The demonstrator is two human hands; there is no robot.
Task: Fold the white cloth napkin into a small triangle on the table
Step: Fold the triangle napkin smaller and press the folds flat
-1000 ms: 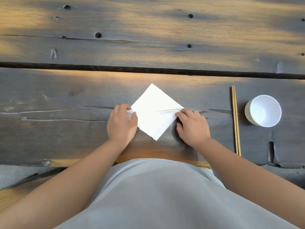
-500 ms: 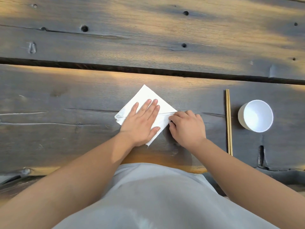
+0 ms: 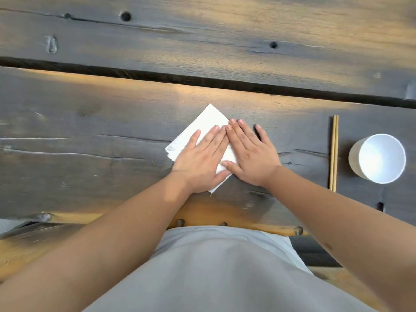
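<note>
Both hands, left (image 3: 201, 162) and right (image 3: 250, 155), lie spread flat (palms down) on the napkin (image 3: 208, 120).

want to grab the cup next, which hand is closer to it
Right. The right hand lies flat on the napkin's right side, with the chopsticks between it and the cup. The left hand presses the napkin farther left.

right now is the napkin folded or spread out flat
Folded. The white napkin shows stacked layered edges at its left corner, and both the left hand and right hand lie flat on it. Its final shape is hidden.
</note>
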